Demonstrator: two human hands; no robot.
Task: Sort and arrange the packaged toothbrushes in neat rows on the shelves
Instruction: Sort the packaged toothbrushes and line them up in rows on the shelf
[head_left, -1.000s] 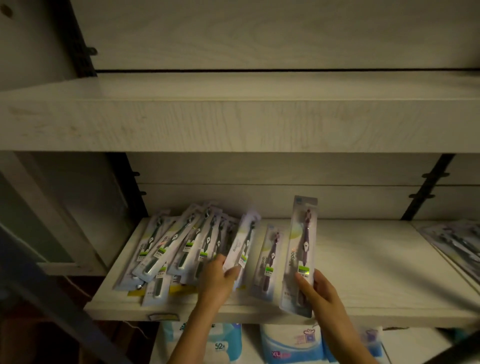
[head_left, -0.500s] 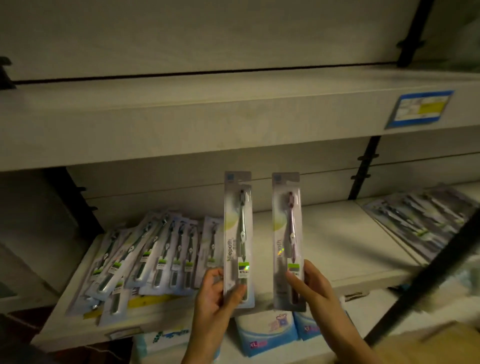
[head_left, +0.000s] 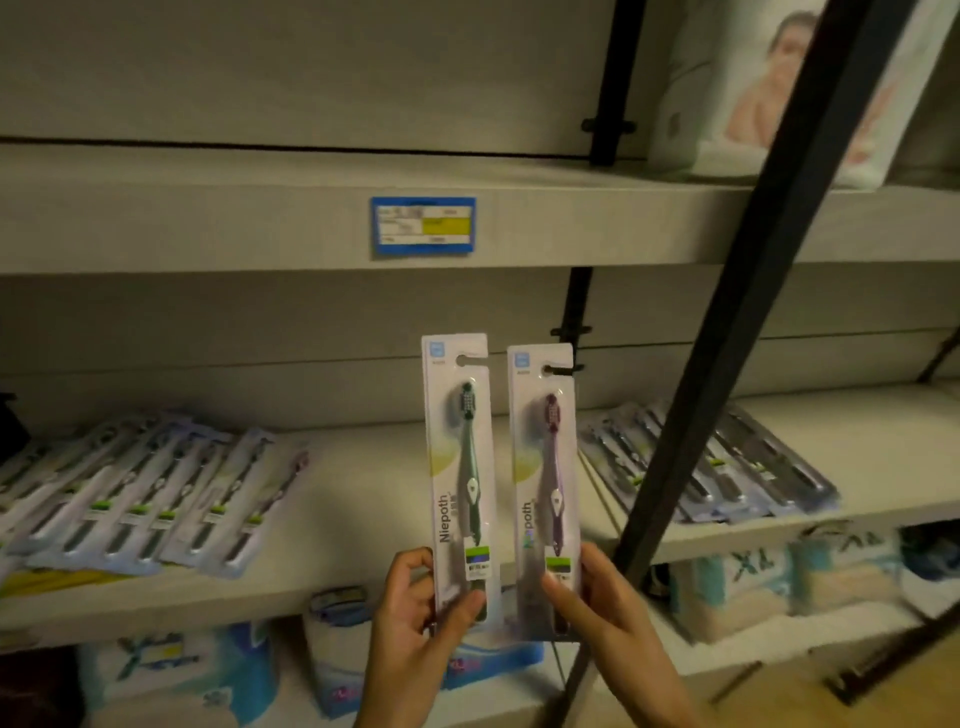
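Head view: our left hand (head_left: 415, 618) grips a green toothbrush pack (head_left: 457, 457), right hand (head_left: 610, 608) a purple toothbrush pack (head_left: 543, 467); let's lay them straight.

Reads "Niepoth" up the green toothbrush pack (head_left: 457, 483) and purple toothbrush pack (head_left: 545, 488). Shows "XL" on soft packs (head_left: 737, 587) below the shelf (head_left: 363, 499) front edge.

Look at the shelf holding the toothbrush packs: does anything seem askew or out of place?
Yes. The left heap of clear-and-white toothbrush blister packs on the pale wooden shelf lies fanned and overlapping, slanted rather than square to the edge. The right group of packs also lies diagonal. Nothing looks damaged or spilled.
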